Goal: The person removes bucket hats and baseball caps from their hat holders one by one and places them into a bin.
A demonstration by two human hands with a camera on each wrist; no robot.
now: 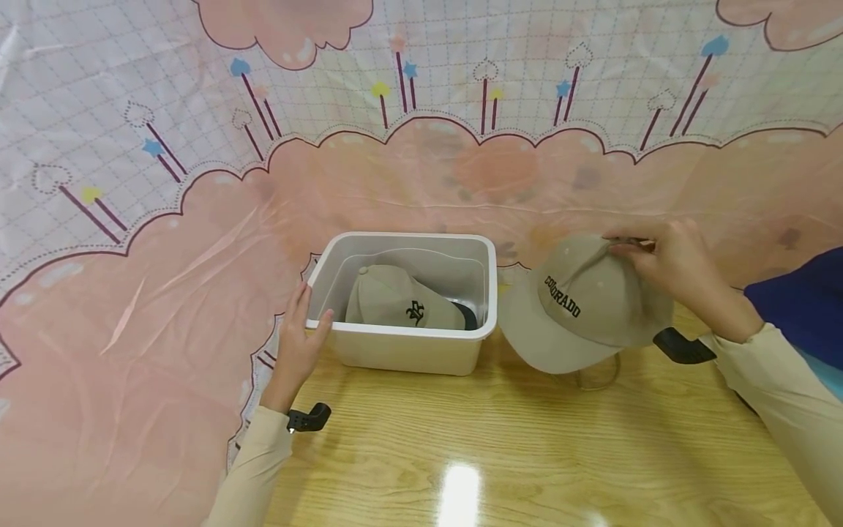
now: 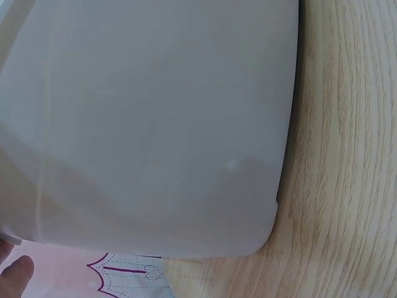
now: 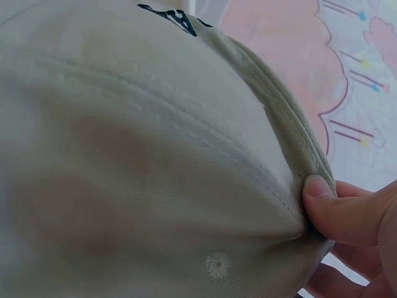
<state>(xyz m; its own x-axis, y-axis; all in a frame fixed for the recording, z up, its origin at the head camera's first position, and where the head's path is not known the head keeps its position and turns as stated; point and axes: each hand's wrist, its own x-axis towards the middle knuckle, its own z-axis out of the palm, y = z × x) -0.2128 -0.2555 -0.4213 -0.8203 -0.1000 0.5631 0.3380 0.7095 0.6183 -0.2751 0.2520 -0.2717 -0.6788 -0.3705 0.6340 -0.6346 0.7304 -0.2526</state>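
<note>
Head view takes in the pink-and-white patterned cloth point(image 1: 178, 307) behind and left of the wood-grain table point(image 1: 527, 454). On that table stands a pale bin point(image 1: 405, 353). Just to its right is the beige COLORADO cap point(image 1: 582, 318), brim facing left and towards me; a second beige cap point(image 1: 382, 293) lies inside the bin. My right grip point(image 1: 690, 272) pinches the COLORADO cap's crown between thumb and fingers, creasing the fabric. My left grip point(image 1: 299, 351) rests at the bin's near left corner, fingers fairly straight; how firmly it presses, I can't quite tell. Smallest, a stitched eyelet point(image 3: 218, 265) shows near the pinch.
</note>
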